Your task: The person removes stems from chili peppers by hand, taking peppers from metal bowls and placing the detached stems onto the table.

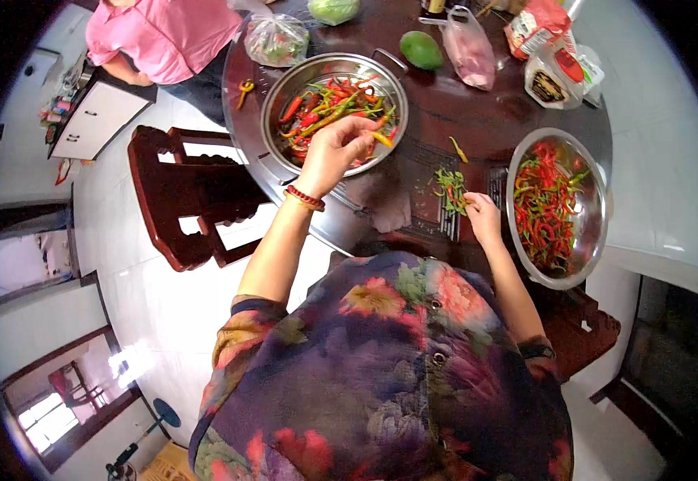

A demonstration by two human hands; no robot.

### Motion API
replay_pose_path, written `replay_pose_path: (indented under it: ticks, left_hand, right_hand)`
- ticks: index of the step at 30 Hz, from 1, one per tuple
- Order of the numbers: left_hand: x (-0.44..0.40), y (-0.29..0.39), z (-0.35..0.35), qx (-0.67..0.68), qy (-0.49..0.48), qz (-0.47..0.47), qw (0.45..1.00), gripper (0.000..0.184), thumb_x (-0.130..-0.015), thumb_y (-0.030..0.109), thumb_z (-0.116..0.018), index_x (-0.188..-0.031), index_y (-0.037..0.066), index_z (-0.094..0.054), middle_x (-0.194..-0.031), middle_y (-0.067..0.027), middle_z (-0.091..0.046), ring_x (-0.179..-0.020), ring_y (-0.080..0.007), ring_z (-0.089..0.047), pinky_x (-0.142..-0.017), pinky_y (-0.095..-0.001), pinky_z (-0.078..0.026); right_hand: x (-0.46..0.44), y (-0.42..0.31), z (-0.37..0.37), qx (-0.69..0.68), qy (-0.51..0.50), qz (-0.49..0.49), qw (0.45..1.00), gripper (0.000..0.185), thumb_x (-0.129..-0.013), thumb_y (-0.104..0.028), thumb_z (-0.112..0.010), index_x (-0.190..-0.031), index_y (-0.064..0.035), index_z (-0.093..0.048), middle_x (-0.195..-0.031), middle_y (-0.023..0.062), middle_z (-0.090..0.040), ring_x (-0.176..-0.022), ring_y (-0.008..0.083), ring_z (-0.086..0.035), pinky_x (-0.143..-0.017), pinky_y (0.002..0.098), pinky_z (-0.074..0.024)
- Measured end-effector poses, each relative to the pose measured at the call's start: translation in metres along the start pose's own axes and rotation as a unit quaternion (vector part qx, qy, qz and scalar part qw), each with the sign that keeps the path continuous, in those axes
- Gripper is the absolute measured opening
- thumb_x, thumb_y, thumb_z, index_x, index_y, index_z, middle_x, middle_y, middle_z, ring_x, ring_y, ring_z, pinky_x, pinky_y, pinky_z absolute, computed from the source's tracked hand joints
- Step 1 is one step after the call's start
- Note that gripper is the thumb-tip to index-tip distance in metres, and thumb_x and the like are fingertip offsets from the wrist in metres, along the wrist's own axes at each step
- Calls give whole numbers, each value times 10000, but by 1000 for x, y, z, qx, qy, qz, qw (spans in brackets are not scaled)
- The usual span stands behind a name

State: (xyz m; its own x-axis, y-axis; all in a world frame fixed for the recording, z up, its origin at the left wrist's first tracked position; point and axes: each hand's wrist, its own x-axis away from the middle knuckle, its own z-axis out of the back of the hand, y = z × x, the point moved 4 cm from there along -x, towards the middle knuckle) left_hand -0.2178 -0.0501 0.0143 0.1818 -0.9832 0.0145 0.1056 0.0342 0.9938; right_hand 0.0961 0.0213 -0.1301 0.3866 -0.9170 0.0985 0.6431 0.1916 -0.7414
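My left hand [334, 154], with a red beaded bracelet at the wrist, reaches over a steel pot [401, 96] with a loop handle. Its fingers are pinched on a yellowish chili pepper [382, 139]. Red, green and orange chili peppers [329, 108] lie in the pot below it. My right hand [484, 218] rests by a small pile of green stems [450, 189] on the table. Its fingertips are pressed together at the pile's edge; what they hold is too small to make out. To its right stands a steel basin [561, 280] with many thin red and green chili peppers [543, 208].
One yellow chili [459, 150] lies beyond the stems, another [245, 93] left of the pot. Bags [469, 52], a green mango-like fruit [421, 50] and containers [553, 78] stand at the back. A wooden chair [177, 196] and a person in a pink shirt [165, 36] are at left.
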Motion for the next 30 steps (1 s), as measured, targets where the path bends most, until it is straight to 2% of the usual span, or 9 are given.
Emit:
replay_pose_path:
  ticks: [5,10,12,16,19,20,22,25,30]
  left_hand:
    - [-14,-33,94,-129,282,24,951,159,-808,138,-597,-890,10,-642,-734,-27,-633,-619,-58,-546,-544,-208,-439]
    - [-46,-203,267,-136,458,111,871,168,-777,85,-553,-892,65,-674,-702,-15,-634,-499,-68,-489,-444,-210,-390]
    - [-55,-218,280,11,462,201,864,223,-789,-3,-488,-938,58,-643,-741,-32,-635,-476,-89,-493,-413,-218,-388]
    - [-91,-224,280,207,414,125,878,310,-787,-23,-485,-1084,36,-551,-759,-71,-615,-495,-111,-503,-407,-235,-381]
    - [-97,-245,293,69,339,230,910,532,-809,77,-545,-1295,160,-345,-773,-43,-569,-525,-137,-491,-437,-267,-391]
    - [-95,-251,293,88,384,245,886,553,-820,118,-559,-1310,216,-320,-856,-60,-562,-586,-163,-501,-443,-306,-401]
    - [-90,-244,282,146,374,221,889,549,-781,100,-562,-1282,172,-348,-648,-9,-461,-462,-111,-397,-372,-264,-326]
    - [-98,-307,310,181,293,134,929,500,-767,144,-604,-1222,42,-422,-748,-35,-483,-616,-143,-469,-480,-272,-400]
    - [-57,-227,271,149,331,116,925,324,-795,151,-604,-1099,85,-516,-800,9,-546,-672,-104,-507,-538,-228,-406]
  right_hand:
    - [2,-11,9,40,3,24,999,234,-785,-48,-527,-1013,-29,-576,-1059,105,-543,-822,197,-591,-738,286,-460]
    - [20,-33,25,40,-23,17,999,199,-822,-77,-520,-1005,-12,-565,-1047,103,-544,-853,226,-576,-740,317,-460]
    - [31,-47,36,47,-26,-3,999,191,-823,-80,-522,-991,-2,-568,-1013,104,-558,-847,224,-576,-731,315,-458]
    - [41,-60,57,39,9,-5,999,172,-821,-79,-526,-965,7,-566,-953,100,-564,-779,210,-559,-686,299,-441]
    - [45,-61,78,30,42,0,999,151,-821,-66,-522,-944,8,-570,-891,88,-564,-738,186,-550,-664,283,-434]
    - [47,-57,85,10,68,-4,998,147,-822,-62,-520,-939,9,-572,-879,85,-567,-739,178,-550,-665,278,-435]
    - [49,-52,107,49,77,-25,996,181,-819,-65,-522,-974,4,-584,-905,93,-586,-801,181,-570,-711,280,-449]
    - [57,-35,139,94,119,-79,985,229,-811,-125,-547,-1005,-13,-597,-967,102,-606,-892,207,-585,-793,298,-443]
    - [60,23,179,142,147,-122,971,286,-792,-188,-569,-1031,-33,-591,-1037,124,-594,-940,242,-572,-822,314,-436]
